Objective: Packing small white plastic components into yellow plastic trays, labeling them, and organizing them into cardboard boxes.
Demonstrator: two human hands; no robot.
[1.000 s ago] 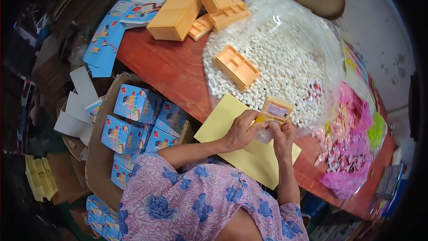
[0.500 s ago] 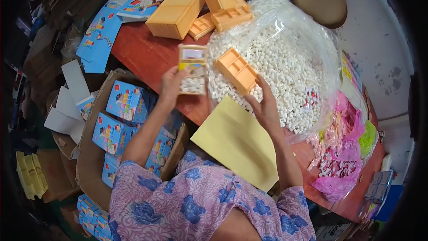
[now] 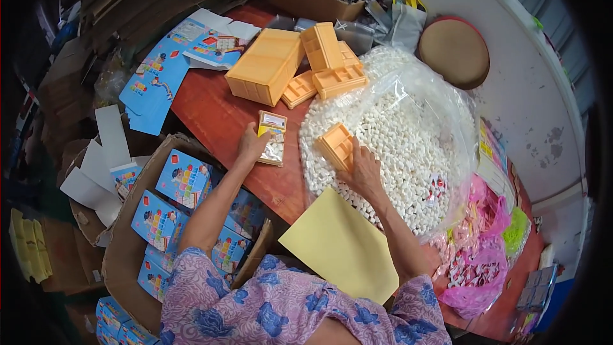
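Fingers of the left hand (image 3: 251,147) close over the left edge of a filled tray (image 3: 274,148), a shallow, pale-framed piece with a yellow patch near its middle and white bits in its lower part; whether its underside touches the table cannot be told. Fingers of the right hand (image 3: 365,171) grasp the right side of an orange tray (image 3: 335,147), compartmented and slightly tilted, the thumb partly hidden. This tray lies at the left margin of a heap of small white pieces (image 3: 402,153), spread within a clear plastic bag (image 3: 456,115) on the red table (image 3: 214,112). Below the right hand, a yellow sheet (image 3: 338,243) extends over the near table edge, beneath the forearm. Beyond the filled tray stand a large orange box (image 3: 265,67) and, just beside it, several smaller orange trays (image 3: 340,81), one propped steeply on the others. To the left of these, blue printed cards (image 3: 148,96) overhang the table. Nearer the body, an open carton (image 3: 124,262) contains blue boxes (image 3: 155,220). At the right, a pink bag (image 3: 472,297) holds red-and-white items, with a bright green bundle (image 3: 516,233) near it. Behind the heap sits a round brown cushion (image 3: 454,52).
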